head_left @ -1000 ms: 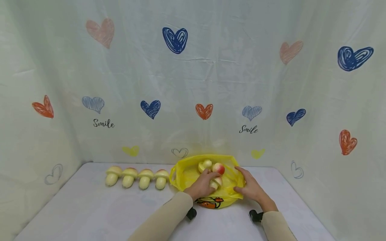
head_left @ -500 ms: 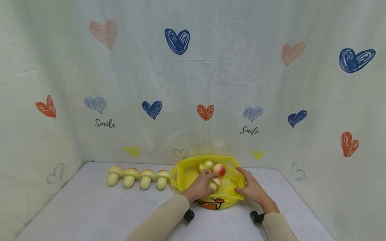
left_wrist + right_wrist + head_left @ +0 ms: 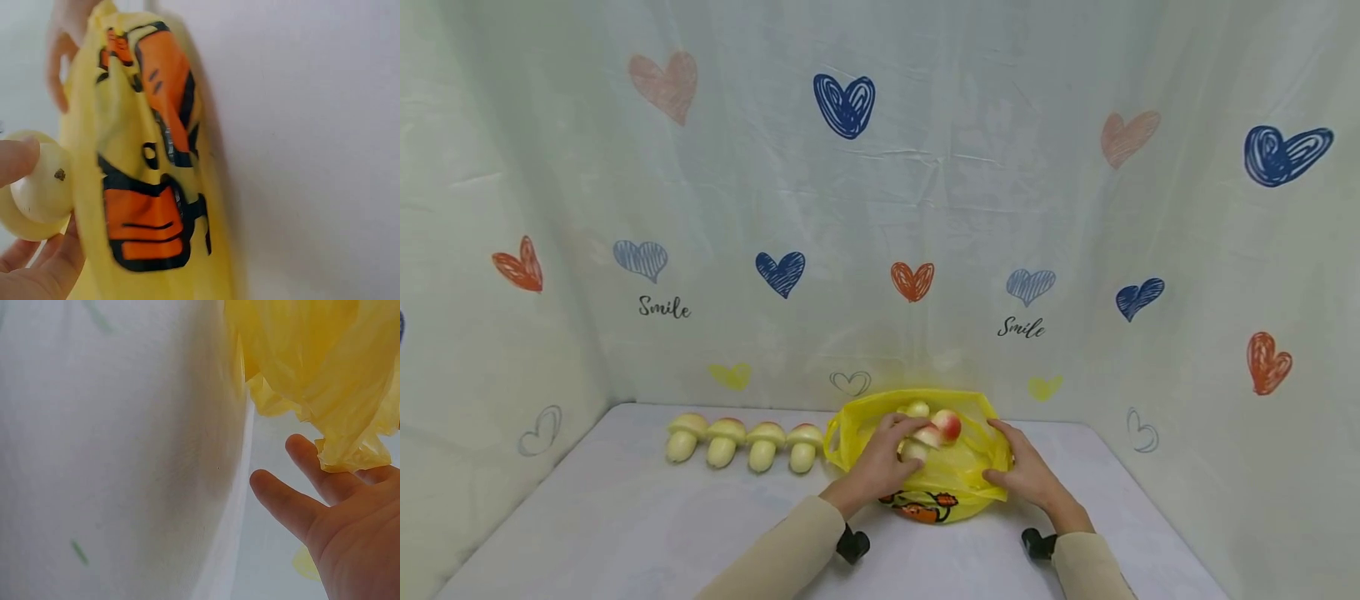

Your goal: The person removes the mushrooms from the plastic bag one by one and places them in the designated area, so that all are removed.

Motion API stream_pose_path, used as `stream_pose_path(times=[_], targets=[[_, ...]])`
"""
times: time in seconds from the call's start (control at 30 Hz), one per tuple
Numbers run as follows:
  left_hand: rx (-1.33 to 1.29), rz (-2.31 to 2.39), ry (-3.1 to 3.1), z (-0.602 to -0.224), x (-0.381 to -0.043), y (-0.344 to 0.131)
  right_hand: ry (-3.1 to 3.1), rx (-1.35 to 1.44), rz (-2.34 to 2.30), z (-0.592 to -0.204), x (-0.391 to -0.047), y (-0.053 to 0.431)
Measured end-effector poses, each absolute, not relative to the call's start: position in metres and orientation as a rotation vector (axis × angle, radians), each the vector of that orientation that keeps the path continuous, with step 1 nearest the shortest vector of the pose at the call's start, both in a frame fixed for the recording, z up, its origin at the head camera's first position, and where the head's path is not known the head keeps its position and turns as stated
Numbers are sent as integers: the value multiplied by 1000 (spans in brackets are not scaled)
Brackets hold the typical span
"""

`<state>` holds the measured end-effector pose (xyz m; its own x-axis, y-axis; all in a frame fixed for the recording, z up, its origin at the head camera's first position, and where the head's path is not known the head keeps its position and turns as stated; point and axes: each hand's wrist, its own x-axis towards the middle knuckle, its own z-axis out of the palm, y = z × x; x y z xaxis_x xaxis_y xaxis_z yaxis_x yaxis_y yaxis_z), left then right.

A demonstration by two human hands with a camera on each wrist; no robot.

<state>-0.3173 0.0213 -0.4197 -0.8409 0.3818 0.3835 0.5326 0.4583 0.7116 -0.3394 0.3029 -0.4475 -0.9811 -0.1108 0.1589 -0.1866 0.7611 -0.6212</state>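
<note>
In the head view, my left hand [image 3: 882, 457] holds a toy mushroom [image 3: 916, 447] by its pale stem over the mouth of a yellow plastic bag [image 3: 865, 417]. The left wrist view shows that mushroom [image 3: 45, 187] between thumb and fingers, stem base with a brown mark. Inside the bag lie another mushroom [image 3: 919, 408] and one with a reddish cap [image 3: 947, 425]. At the bag's right side, my right hand [image 3: 1026, 471] is spread, thumb and fingers touching the rim. Its fingers [image 3: 290, 503] look straight in the right wrist view, some partly hidden by plastic.
Several more toy mushrooms [image 3: 762, 446] stand in a row left of the bag, on the white table [image 3: 647, 517]. A pale curtain [image 3: 880, 192] with printed hearts hangs behind the table and along both sides. A bag handle [image 3: 831, 442] sticks out toward the row.
My left hand has drawn back slightly to the left, bringing the mushroom with it inside the bag's mouth. The right hand stays at the bag's right side. The head view has shifted slightly.
</note>
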Motion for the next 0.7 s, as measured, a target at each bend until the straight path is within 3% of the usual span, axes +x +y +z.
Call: stream_pose_path(times=[0.7], targets=[[-658, -1410, -2296, -424, -275, -53, -2831, 285, 1002, -445, -338, 300]])
